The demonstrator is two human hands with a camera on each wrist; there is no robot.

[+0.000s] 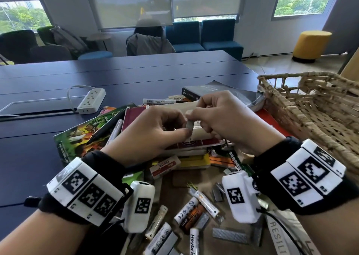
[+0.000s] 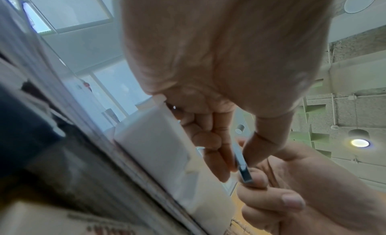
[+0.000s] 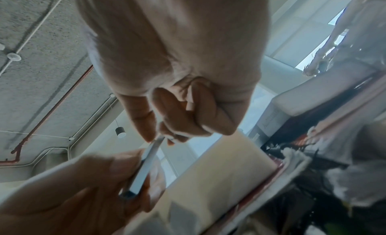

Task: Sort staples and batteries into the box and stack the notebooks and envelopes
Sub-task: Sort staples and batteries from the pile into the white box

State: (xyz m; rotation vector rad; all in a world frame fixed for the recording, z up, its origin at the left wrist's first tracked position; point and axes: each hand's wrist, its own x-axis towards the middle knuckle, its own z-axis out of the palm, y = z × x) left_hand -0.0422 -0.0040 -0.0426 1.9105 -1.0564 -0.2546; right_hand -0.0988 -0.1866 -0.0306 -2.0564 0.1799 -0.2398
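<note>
Both hands meet over a pile of notebooks (image 1: 194, 149) in the middle of the table. My left hand (image 1: 184, 129) and right hand (image 1: 191, 116) each pinch one end of a grey strip of staples (image 1: 189, 124). The wrist views show the staple strip (image 2: 242, 166) (image 3: 146, 166) between thumbs and fingertips. Just under it, a small cream box (image 1: 202, 135) (image 2: 158, 139) lies on the top notebook. Several batteries (image 1: 196, 210) and loose staple strips (image 1: 230, 235) lie on tan paper near me.
A wicker basket (image 1: 310, 107) stands at the right. A white power strip (image 1: 91, 101) lies at the left, beside a green comic book (image 1: 83, 136) and pens (image 1: 108, 127). An eraser box (image 1: 165, 166) sits in front of the pile, a dark book (image 1: 217, 91) behind.
</note>
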